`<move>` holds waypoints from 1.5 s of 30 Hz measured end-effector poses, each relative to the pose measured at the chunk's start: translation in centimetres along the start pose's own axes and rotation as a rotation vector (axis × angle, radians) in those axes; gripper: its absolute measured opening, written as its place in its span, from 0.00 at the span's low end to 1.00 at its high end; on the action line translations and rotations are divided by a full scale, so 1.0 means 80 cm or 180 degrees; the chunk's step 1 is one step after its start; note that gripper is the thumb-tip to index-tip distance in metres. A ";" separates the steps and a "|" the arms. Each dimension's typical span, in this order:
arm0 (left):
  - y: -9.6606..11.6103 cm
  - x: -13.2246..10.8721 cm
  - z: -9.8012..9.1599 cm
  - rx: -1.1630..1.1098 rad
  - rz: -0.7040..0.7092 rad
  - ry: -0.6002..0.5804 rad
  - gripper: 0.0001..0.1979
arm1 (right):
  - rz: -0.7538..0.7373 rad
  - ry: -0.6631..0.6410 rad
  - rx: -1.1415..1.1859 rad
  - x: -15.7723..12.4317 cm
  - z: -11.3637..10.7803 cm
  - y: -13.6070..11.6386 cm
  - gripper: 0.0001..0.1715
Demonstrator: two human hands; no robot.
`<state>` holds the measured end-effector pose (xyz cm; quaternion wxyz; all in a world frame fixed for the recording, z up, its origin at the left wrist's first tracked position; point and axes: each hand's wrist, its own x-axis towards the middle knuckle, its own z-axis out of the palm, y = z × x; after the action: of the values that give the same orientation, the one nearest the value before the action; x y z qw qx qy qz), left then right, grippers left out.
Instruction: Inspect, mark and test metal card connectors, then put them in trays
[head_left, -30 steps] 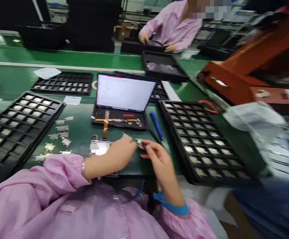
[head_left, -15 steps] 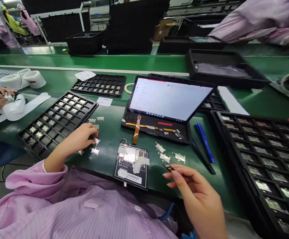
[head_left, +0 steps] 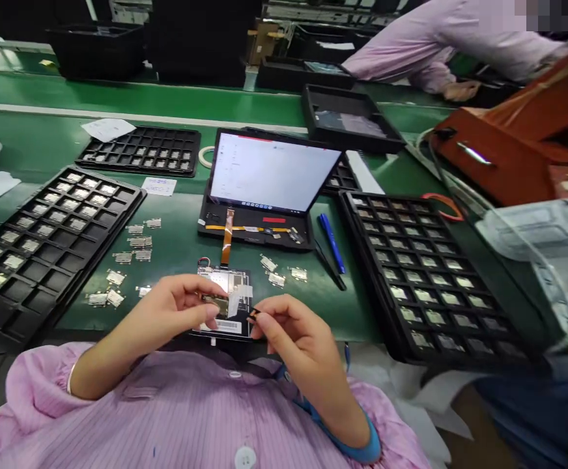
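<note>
My left hand [head_left: 176,309] is closed in a pinch on a small metal part [head_left: 215,301], held just above the black circuit board [head_left: 225,299] at the table's near edge. My right hand [head_left: 288,332] pinches a tiny dark component [head_left: 253,315] right beside it, fingertips almost meeting. An orange flex cable [head_left: 226,236] runs from the board up to the tablet fixture [head_left: 264,182], whose screen is lit white. Loose metal parts lie to the left [head_left: 132,251] and right [head_left: 279,272] of the board.
Black compartment trays with small parts stand at left [head_left: 44,228], back left [head_left: 142,151] and right [head_left: 421,273]. A blue pen [head_left: 331,242] lies beside the fixture. A red-brown box [head_left: 499,156] and clear bin [head_left: 542,241] sit far right. A co-worker's sleeve [head_left: 435,45] reaches across the belt.
My left hand came back from the loose parts at the left with a metal part and now meets my right hand over the board. The view swung back to the right.
</note>
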<state>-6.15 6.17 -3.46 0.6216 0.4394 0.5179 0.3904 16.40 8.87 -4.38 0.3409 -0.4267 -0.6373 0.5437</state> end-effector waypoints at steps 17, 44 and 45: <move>-0.001 -0.010 0.036 -0.0645 -0.0312 -0.0094 0.10 | 0.0686 -0.0311 0.0309 -0.005 0.001 -0.010 0.13; -0.011 -0.004 0.041 -0.0769 -0.0235 0.0115 0.10 | 0.0909 -0.0456 0.0536 -0.005 -0.001 -0.006 0.15; -0.011 -0.004 0.042 -0.0731 -0.0228 0.0110 0.10 | 0.0921 -0.0457 0.0532 -0.005 -0.001 -0.006 0.15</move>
<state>-2.87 5.13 -3.95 0.6723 0.3397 0.4958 0.4322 16.54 8.51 -3.90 0.2470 -0.4441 -0.5446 0.6672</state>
